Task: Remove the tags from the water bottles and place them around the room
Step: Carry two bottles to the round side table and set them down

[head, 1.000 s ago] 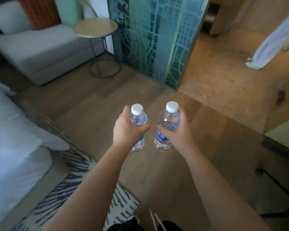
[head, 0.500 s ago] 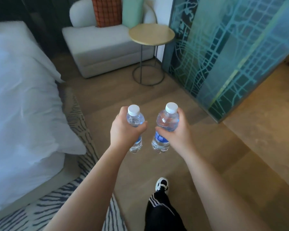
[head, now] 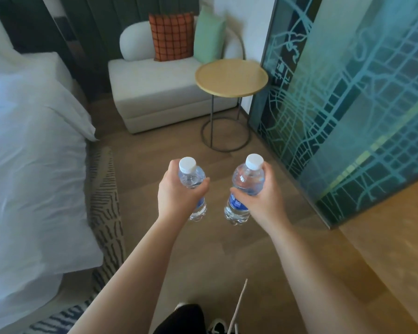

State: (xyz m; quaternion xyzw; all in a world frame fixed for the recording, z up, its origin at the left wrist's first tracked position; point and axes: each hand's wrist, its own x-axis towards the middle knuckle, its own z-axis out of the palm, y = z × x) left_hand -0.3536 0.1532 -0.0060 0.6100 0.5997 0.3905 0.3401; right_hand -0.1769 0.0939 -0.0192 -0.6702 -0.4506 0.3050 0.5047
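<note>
I hold two small clear water bottles upright at chest height over the wooden floor. My left hand (head: 179,192) is wrapped around the left water bottle (head: 191,177), which has a white cap and a blue label mostly hidden by my fingers. My right hand (head: 263,198) grips the right water bottle (head: 245,184), whose white cap and blue label show below my thumb. The bottles are a hand's width apart. No hanging tag can be made out on either.
A round wooden side table (head: 231,78) on a thin metal stand is ahead, beside a grey sofa (head: 159,92) with cushions. A white bed (head: 29,165) and patterned rug (head: 104,194) lie left. A patterned glass partition (head: 348,104) stands right.
The view has swung left and moved forward: the side table and sofa are now nearer and more central, and the bed fills the left. Both hands still hold the bottles, now slightly farther apart.
</note>
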